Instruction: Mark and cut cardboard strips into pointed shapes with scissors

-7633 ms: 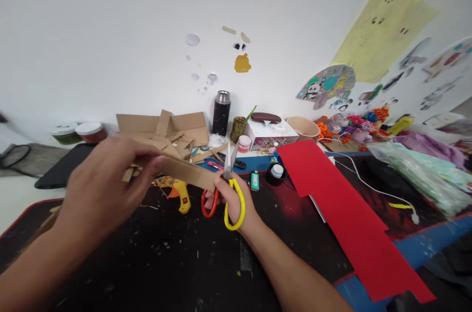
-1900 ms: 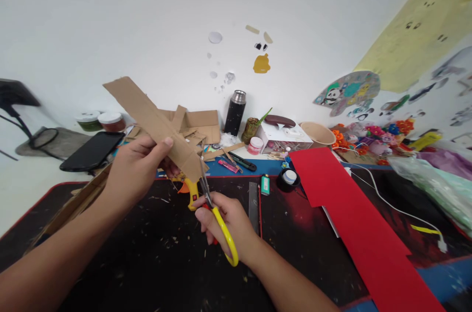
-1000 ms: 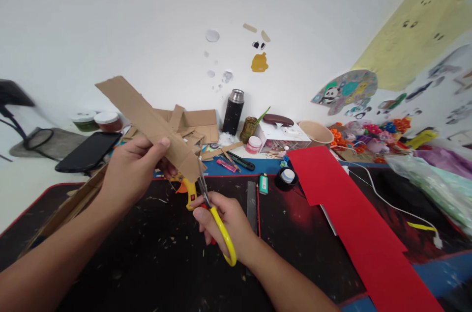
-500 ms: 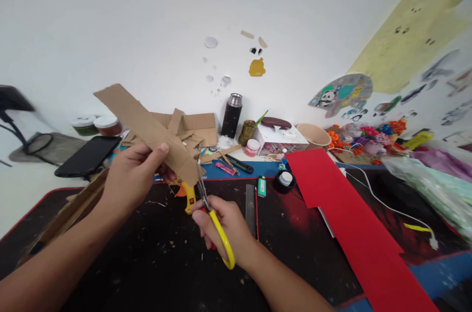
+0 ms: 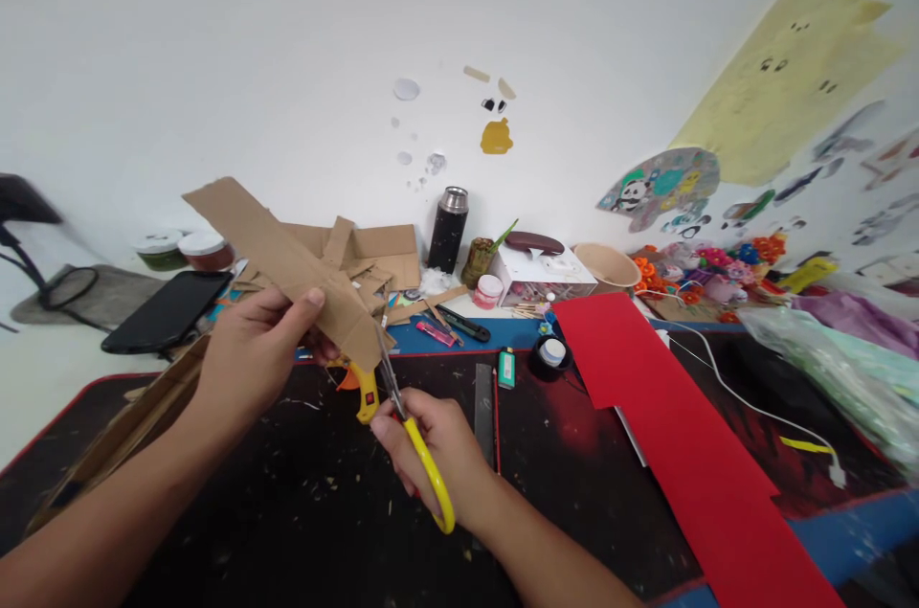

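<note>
Between thumb and fingers, my left hand (image 5: 262, 340) pinches a long strip of brown cardboard (image 5: 269, 249), held slanting above the table. My right hand (image 5: 437, 445) grips scissors (image 5: 423, 455) with yellow handles and some red on them. Their blades meet the lower right end of the strip. Behind that end, a yellow glue gun (image 5: 368, 393) with an orange trigger lies on the dark mat, partly hidden by the cardboard. The fingers of my left hand behind the strip are mostly hidden.
Cardboard scraps (image 5: 388, 254) lie at the back near a black flask (image 5: 449, 230). A ruler (image 5: 483, 412), a green glue bottle (image 5: 506, 367) and a cutter knife (image 5: 465, 325) lie beyond my right hand. Red card (image 5: 682, 426) covers the right side; a phone (image 5: 165, 309) is at left.
The strip's lower end and the scissors have shifted slightly, the blades still at the cardboard's edge. The whole view has moved a little. Both holds are unchanged.
</note>
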`<move>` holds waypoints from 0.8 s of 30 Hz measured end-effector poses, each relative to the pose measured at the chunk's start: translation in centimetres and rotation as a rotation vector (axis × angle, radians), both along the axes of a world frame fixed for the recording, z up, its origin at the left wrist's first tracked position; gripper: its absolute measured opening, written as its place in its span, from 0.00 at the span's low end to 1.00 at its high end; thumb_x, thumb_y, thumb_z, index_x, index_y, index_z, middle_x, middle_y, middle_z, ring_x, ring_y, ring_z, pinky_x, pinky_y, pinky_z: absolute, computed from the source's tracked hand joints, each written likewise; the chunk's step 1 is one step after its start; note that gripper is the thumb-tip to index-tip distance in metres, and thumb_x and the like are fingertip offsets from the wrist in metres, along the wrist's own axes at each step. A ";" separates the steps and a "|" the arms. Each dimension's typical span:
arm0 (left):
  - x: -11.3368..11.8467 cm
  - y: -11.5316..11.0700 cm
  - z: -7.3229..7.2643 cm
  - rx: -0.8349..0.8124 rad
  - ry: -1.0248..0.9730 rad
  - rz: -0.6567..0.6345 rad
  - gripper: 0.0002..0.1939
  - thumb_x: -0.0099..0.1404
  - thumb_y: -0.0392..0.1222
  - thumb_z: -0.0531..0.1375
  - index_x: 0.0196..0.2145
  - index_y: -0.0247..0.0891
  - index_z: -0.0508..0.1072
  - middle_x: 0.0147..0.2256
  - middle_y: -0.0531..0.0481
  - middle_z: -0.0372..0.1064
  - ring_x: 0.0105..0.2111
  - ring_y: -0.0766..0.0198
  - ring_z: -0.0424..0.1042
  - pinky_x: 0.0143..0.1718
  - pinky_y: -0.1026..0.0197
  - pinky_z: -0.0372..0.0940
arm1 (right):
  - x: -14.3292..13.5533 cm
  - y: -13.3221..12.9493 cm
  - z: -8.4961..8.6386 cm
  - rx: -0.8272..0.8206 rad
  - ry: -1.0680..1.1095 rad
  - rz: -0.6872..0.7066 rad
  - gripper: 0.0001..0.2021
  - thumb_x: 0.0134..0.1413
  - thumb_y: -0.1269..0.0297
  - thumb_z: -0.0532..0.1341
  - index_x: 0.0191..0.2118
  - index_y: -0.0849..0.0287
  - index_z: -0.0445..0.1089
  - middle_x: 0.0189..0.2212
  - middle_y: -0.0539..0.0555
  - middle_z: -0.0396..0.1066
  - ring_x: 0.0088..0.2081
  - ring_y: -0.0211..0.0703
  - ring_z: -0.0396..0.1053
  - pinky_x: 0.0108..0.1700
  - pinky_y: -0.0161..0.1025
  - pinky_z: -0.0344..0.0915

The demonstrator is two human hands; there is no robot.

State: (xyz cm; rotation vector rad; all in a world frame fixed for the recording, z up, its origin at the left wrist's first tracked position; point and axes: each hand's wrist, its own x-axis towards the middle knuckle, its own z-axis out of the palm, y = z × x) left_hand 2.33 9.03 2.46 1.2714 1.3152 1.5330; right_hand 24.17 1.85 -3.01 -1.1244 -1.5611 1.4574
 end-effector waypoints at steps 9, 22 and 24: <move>0.0 -0.3 0.2 -0.028 -0.011 -0.009 0.16 0.62 0.54 0.71 0.28 0.39 0.78 0.20 0.51 0.76 0.16 0.59 0.74 0.19 0.60 0.71 | 0.1 -0.3 -0.5 0.043 -0.077 -0.021 0.18 0.72 0.45 0.64 0.39 0.57 0.72 0.19 0.43 0.61 0.19 0.33 0.58 0.23 0.32 0.53; 0.3 -0.3 0.0 -0.058 -0.035 -0.010 0.16 0.61 0.54 0.71 0.28 0.39 0.78 0.19 0.51 0.75 0.16 0.59 0.73 0.18 0.61 0.70 | -0.3 -0.4 0.3 0.074 -0.117 -0.087 0.09 0.66 0.60 0.63 0.35 0.57 0.74 0.19 0.43 0.60 0.21 0.35 0.58 0.26 0.32 0.55; 0.4 -0.2 -0.1 -0.059 -0.046 -0.006 0.16 0.61 0.54 0.71 0.29 0.40 0.78 0.19 0.51 0.75 0.16 0.59 0.73 0.18 0.61 0.69 | -0.3 -0.3 0.6 0.094 -0.148 -0.099 0.10 0.65 0.61 0.63 0.33 0.58 0.73 0.20 0.43 0.60 0.23 0.34 0.56 0.27 0.32 0.54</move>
